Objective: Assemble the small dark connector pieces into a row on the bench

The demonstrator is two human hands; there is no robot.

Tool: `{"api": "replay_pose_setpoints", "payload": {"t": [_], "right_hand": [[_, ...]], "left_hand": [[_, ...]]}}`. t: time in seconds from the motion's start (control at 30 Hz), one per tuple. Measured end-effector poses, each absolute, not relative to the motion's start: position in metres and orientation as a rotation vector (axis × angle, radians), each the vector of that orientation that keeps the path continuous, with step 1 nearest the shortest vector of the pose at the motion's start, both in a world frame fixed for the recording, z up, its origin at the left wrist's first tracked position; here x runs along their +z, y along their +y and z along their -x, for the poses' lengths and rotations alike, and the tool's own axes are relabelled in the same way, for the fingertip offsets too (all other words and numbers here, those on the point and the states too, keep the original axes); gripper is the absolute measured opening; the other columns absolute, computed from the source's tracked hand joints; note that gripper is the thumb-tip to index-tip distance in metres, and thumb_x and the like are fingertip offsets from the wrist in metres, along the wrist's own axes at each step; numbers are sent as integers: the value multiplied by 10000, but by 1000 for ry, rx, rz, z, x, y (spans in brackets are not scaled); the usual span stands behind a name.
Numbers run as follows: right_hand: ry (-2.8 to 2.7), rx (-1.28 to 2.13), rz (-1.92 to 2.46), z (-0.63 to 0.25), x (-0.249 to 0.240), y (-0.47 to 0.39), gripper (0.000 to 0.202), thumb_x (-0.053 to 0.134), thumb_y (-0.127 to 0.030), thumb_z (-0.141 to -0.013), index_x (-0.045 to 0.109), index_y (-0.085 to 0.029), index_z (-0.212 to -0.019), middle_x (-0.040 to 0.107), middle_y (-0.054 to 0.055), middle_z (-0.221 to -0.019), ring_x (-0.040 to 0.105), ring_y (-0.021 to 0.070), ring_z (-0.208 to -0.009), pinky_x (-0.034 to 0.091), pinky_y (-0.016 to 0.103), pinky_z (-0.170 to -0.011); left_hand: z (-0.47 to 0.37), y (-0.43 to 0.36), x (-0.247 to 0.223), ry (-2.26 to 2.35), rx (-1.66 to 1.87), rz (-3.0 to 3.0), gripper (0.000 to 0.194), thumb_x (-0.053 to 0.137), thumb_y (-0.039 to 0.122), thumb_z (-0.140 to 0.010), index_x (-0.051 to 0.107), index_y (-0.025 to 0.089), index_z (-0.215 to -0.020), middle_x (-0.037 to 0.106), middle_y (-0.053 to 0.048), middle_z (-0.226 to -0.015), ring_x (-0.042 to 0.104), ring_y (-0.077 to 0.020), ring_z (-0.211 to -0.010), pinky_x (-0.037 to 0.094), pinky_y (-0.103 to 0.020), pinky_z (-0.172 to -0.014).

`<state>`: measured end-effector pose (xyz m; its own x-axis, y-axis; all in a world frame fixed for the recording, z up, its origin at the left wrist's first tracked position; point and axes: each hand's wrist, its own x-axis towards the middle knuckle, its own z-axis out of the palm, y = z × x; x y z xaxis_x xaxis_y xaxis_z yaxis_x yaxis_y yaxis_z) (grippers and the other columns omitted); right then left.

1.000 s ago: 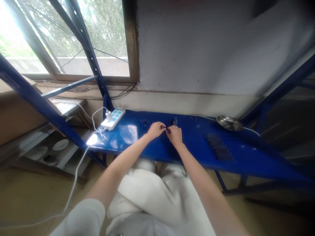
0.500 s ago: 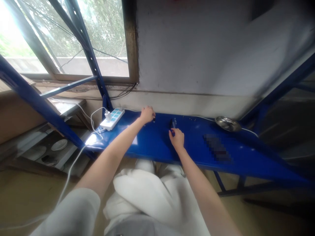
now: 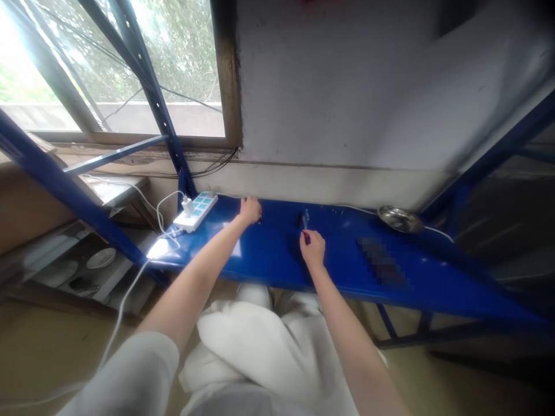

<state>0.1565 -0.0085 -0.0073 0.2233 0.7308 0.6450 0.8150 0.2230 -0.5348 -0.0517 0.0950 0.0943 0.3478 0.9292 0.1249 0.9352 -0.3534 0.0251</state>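
My left hand (image 3: 250, 211) is low over the far part of the blue tabletop (image 3: 269, 260), right of the power strip. Its fingers curl downward, and a tiny dark bit shows by the fingertips; what they hold, if anything, is hidden. My right hand (image 3: 314, 249) is closed in a pinch around a small dark thing, too small to name. Just beyond it lies a small dark object with clear, shiny parts (image 3: 305, 219). A few tiny pieces (image 3: 338, 211) are scattered farther back on the right.
A white power strip (image 3: 196, 212) with a plugged-in white charger (image 3: 187, 205) lies at the left end. To the right are a shiny metal bowl (image 3: 399, 219) and a blurred-out dark item (image 3: 381, 261). Blue metal uprights (image 3: 160, 110) flank the table, and a white cable (image 3: 125, 294) hangs at left.
My left hand has moved a little left and toward me over the tabletop. My right hand has drawn slightly back from the small dark object, still pinching.
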Motion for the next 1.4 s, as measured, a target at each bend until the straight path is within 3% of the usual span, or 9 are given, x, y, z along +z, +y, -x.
{"api": "replay_pose_setpoints", "payload": {"t": [1.13, 1.4], "right_hand": [[-1535, -59, 1534, -156, -6, -11, 280, 365, -303, -855, 607, -165, -881, 628, 86, -815, 565, 208, -789, 406, 353, -731], [-1538, -64, 1551, -157, -7, -10, 278, 368, -304, -851, 605, -162, -875, 624, 85, -801, 561, 206, -774, 400, 351, -727]], "left_hand": [[59, 105, 84, -1844, -207, 2515, 112, 583, 205, -724, 679, 177, -774, 566, -109, -1054, 426, -269, -1061, 291, -439, -916], [58, 108, 84, -1905, -183, 2550, 151, 637, 238, -696, 683, 172, -824, 549, -129, -1091, 406, -309, -1107, 295, -482, -930]]}}
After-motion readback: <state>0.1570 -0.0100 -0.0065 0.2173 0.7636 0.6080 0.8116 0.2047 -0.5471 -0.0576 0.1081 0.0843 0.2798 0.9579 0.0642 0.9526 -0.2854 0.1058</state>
